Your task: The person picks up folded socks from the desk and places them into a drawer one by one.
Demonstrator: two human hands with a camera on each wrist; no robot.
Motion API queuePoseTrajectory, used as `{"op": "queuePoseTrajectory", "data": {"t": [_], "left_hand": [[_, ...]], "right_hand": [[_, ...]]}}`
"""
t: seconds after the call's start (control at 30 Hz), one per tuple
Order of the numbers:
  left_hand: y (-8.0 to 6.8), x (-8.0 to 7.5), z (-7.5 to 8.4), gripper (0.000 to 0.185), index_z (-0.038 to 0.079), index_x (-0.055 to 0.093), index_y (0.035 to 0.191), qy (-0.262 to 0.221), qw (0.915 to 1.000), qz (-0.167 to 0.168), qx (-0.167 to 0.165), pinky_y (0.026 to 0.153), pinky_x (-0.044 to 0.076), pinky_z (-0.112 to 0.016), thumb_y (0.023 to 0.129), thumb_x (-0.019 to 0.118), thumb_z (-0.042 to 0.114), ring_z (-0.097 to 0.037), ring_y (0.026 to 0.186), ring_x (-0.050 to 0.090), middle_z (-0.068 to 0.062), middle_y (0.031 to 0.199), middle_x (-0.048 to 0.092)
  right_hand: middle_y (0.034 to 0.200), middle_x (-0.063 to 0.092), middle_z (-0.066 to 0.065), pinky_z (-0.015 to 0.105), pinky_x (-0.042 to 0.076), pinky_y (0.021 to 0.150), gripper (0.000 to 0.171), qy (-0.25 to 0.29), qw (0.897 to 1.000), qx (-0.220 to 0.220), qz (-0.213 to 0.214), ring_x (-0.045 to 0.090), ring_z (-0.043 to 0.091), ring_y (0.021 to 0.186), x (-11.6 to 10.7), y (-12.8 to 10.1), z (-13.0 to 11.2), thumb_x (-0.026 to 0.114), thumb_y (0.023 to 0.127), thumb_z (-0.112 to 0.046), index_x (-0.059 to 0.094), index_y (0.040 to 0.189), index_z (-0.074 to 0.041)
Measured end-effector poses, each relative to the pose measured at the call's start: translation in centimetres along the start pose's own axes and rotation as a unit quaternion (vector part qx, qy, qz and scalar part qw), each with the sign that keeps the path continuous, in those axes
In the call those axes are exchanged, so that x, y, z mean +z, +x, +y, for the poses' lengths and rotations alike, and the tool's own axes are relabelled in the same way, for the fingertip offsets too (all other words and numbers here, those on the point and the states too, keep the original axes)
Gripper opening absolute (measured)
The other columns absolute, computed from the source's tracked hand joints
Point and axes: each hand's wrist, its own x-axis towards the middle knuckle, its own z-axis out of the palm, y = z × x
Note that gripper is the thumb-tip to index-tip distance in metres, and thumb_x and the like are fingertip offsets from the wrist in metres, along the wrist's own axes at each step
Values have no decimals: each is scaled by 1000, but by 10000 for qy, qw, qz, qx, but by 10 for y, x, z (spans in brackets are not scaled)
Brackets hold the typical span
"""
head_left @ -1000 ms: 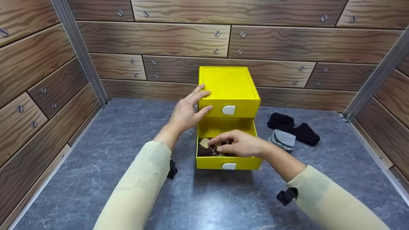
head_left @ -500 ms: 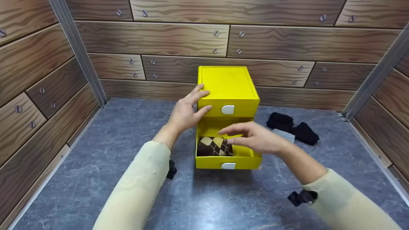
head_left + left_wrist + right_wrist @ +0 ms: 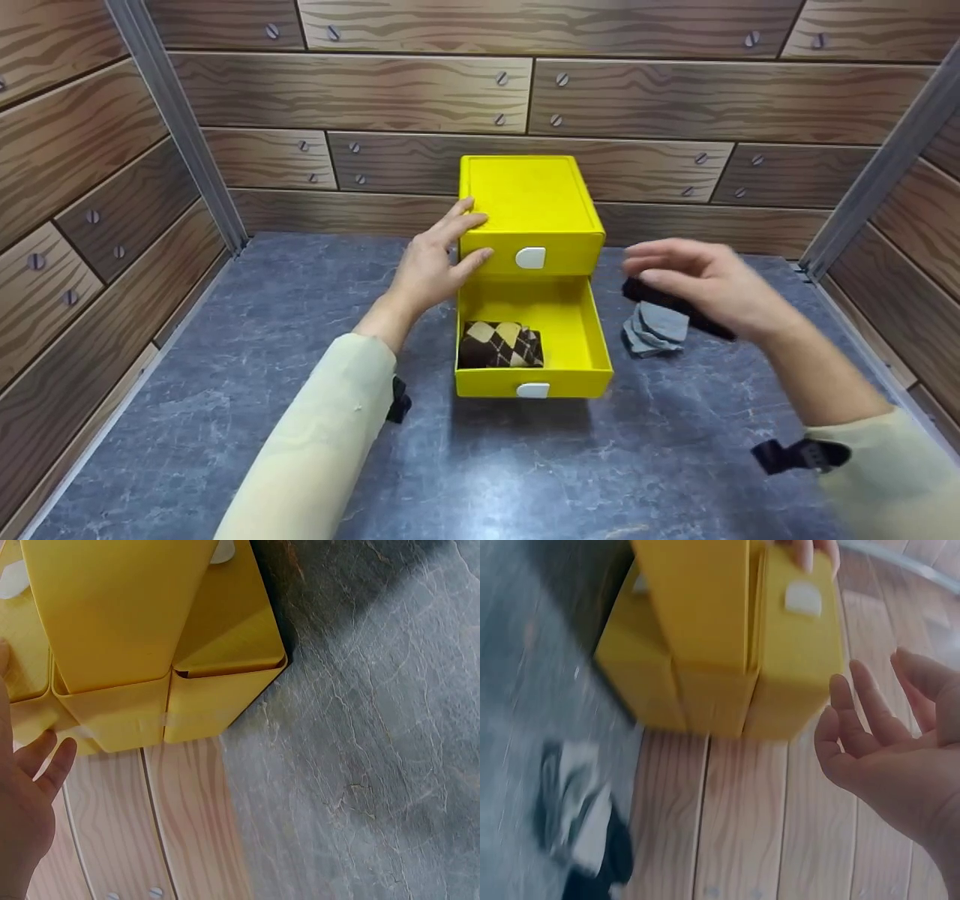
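A yellow drawer chest (image 3: 529, 191) stands mid-table with one drawer (image 3: 574, 330) pulled out beneath its top drawer. Folded brown-and-cream argyle socks (image 3: 501, 345) lie at that drawer's left. My left hand (image 3: 431, 266) rests against the chest's upper left side, its fingers at the top edge and the thumb on the front. To the right of the chest, my right hand (image 3: 720, 289) is over the black socks (image 3: 641, 291), partly covering them in the head view. It holds nothing, and its fingers are loosely bent in the right wrist view. Folded grey socks (image 3: 656, 328) lie just below it.
A grey marbled tabletop (image 3: 337, 450) carries everything. Wood-print panels (image 3: 412, 90) enclose the back and both sides, with metal posts (image 3: 180, 127) at the corners. White tabs (image 3: 532, 390) mark the drawer fronts.
My right hand has left the argyle socks in the drawer and moved right, to above the black socks. My left hand stays on the chest.
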Motion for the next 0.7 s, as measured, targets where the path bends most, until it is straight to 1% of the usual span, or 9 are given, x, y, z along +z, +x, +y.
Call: {"op": "queuePoseTrajectory", "data": {"t": [0.07, 0.17, 0.27, 0.43, 0.53, 0.63, 0.7], "left_hand": [[-1, -1, 0, 54, 23, 59, 153, -5, 10000, 3, -18, 117, 43, -39, 104, 70, 42, -18, 150, 45, 8, 171, 34], [-2, -2, -1, 54, 23, 59, 153, -24, 10000, 34, -53, 117, 44, -39, 104, 70, 41, -18, 149, 46, 8, 171, 34], [-3, -2, -2, 54, 23, 59, 153, -40, 10000, 54, -67, 116, 44, -39, 104, 70, 41, -19, 149, 46, 9, 171, 33], [-3, -1, -2, 54, 24, 59, 153, -75, 9999, 39, -63, 118, 42, -40, 104, 70, 42, -18, 150, 45, 9, 171, 33], [-2, 0, -1, 53, 23, 60, 153, -111, 9999, 43, -52, 120, 40, -40, 104, 71, 41, -18, 150, 45, 8, 171, 34], [-1, 1, 0, 53, 23, 60, 152, -122, 9999, 49, -26, 121, 39, -39, 103, 71, 40, -18, 150, 44, 7, 171, 34], [0, 1, 0, 53, 23, 60, 152, -139, 9999, 49, -1, 119, 41, -39, 104, 71, 40, -18, 150, 45, 7, 171, 35]], "right_hand": [[127, 76, 4, 21, 56, 90, 36, -25, 9996, 78, 276, 71, 12, 112, -10, -3, 11, 66, 108, -20, 67, 141, -8], [123, 77, 2, 20, 54, 89, 37, 154, 9979, 103, 624, 69, 12, 112, -21, -5, 32, 67, 107, -17, 66, 144, -10], [119, 78, 2, 19, 54, 89, 37, 694, 9937, 97, 875, 69, 12, 111, -29, -7, 54, 67, 106, -11, 67, 143, -11], [112, 80, -1, 19, 55, 83, 38, 1635, 9790, 172, 1209, 72, 10, 104, -36, -11, 89, 68, 103, -1, 71, 138, -15], [108, 80, -3, 19, 55, 81, 39, 1876, 9716, 291, 1414, 72, 8, 101, -37, -12, 106, 69, 102, 0, 73, 136, -19], [107, 80, -2, 19, 56, 82, 40, 2097, 9641, 442, 1567, 72, 7, 98, -36, -13, 122, 71, 101, 2, 74, 134, -20], [106, 79, -3, 18, 56, 83, 41, 2153, 9609, 563, 1650, 73, 7, 97, -35, -14, 133, 72, 100, 2, 74, 133, -22]]}}
